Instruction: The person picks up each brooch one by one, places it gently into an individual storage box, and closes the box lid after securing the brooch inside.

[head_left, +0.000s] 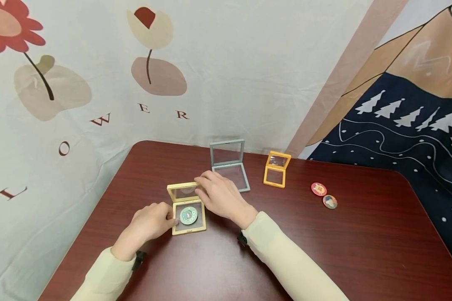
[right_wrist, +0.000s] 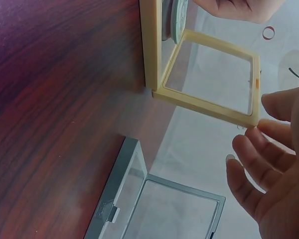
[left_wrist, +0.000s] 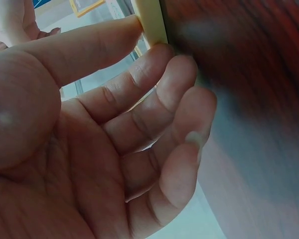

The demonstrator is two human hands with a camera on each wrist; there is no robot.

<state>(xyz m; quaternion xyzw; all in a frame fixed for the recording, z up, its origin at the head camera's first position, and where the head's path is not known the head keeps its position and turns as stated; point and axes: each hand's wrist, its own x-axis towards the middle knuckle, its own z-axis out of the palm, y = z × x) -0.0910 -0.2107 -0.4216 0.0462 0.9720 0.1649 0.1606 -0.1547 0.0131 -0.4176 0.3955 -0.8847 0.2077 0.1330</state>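
Note:
A pale yellow hinged display case (head_left: 189, 231) lies on the table with its clear-windowed lid (right_wrist: 207, 107) raised at the back. On the film of its base sits a round green badge (head_left: 188, 215). My left hand (head_left: 150, 221) pinches the left edge of the base between thumb and index finger, the other fingers curling beside it. At the lid's upper right corner, my right hand (head_left: 223, 196) holds the rim with thumb and index fingertips. Its remaining fingers are bent loosely below that corner in the right wrist view.
A larger grey display case (head_left: 245, 175) stands with its lid up behind my right hand. Right of it is a small orange case (head_left: 274, 184), also with lid raised. Further right lie a red round badge (head_left: 319, 189) and a multicoloured badge (head_left: 330, 202). A printed cloth (head_left: 241, 83) hangs behind the table.

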